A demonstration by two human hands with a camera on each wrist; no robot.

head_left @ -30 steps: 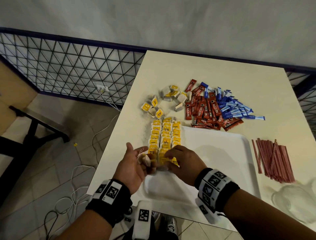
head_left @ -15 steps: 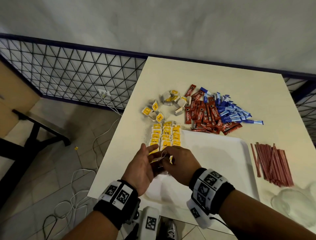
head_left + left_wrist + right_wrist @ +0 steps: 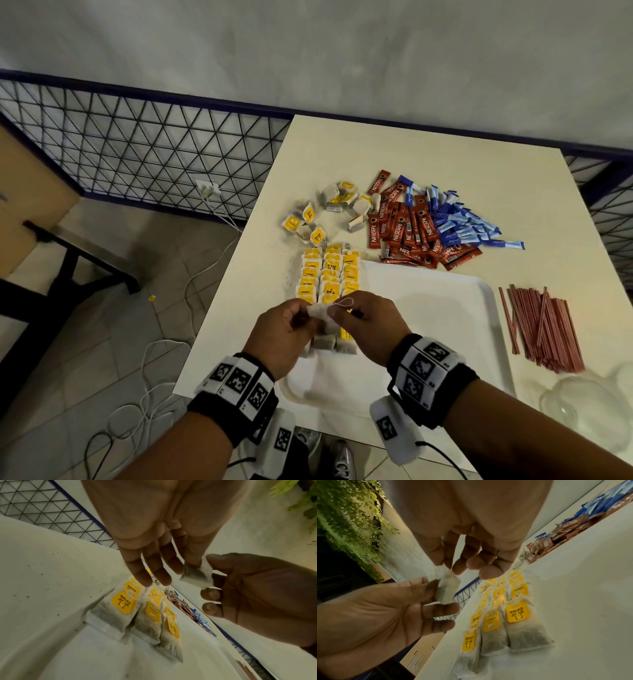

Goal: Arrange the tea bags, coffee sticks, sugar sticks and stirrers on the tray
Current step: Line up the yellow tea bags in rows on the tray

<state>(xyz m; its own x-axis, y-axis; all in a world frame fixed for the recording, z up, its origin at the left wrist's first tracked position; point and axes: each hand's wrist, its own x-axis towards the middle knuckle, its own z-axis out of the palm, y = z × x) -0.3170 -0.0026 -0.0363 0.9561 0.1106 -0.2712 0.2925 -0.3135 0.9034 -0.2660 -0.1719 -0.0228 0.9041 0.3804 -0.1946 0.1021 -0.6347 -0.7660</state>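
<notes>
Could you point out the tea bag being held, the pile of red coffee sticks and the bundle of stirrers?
held tea bag (image 3: 320, 313): head view, middle of its white paper.
red coffee sticks (image 3: 407, 229): head view, centre of the pile.
stirrers (image 3: 541, 325): head view, middle of the bundle.

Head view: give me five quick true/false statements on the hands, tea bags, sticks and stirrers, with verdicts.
1. Both hands hold one tea bag between them. True.
2. The stirrers lie on the tray. False: they lie on the table, right of the tray.
3. Tea bags in rows sit at the tray's left edge. True.
4. The coffee sticks are already on the tray. False: piled beyond it.
5. The left hand is empty. False: it pinches the bag with the right hand.
</notes>
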